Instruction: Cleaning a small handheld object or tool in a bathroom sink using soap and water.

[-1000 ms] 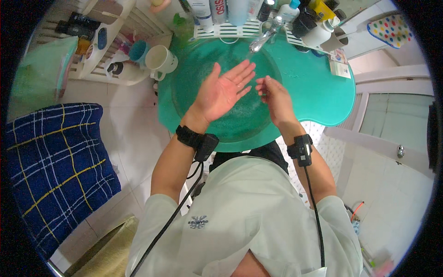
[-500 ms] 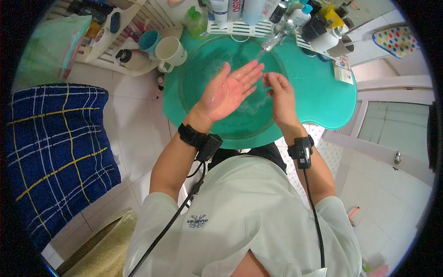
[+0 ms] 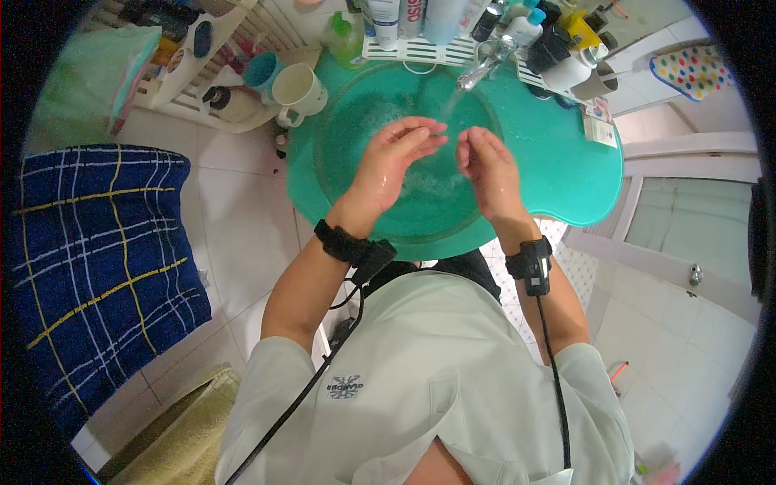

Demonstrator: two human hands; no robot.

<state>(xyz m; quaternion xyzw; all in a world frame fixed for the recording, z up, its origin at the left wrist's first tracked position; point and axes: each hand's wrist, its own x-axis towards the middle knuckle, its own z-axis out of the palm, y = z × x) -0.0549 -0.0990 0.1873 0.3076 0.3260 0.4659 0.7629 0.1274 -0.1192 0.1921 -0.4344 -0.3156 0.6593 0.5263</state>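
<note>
Water runs in a thin stream from a chrome faucet (image 3: 485,66) into a round green basin (image 3: 339,186), where the water is foamy and stirred. My left hand (image 3: 390,166) is above the basin, wet, with its palm turned inward and its fingers long and slightly bent; nothing is in it. Facing it from the right, my right hand (image 3: 491,171) has its fingers curled in toward the thumb, and no object shows in them. The fingertips of the two hands are close but apart, just nearer to me than the stream.
A white mug (image 3: 299,89) and a teal cup (image 3: 263,71) stand left of the basin, by a green pump bottle (image 3: 345,40). White racks (image 3: 428,52) behind hold tubes and bottles. A small box (image 3: 599,129) lies on the right counter. A dark blue plaid towel (image 3: 109,275) hangs left.
My left hand has turned from palm-up with straight fingers to palm inward with bent fingers. My right hand has shifted slightly and rolled inward, its fingers still curled.
</note>
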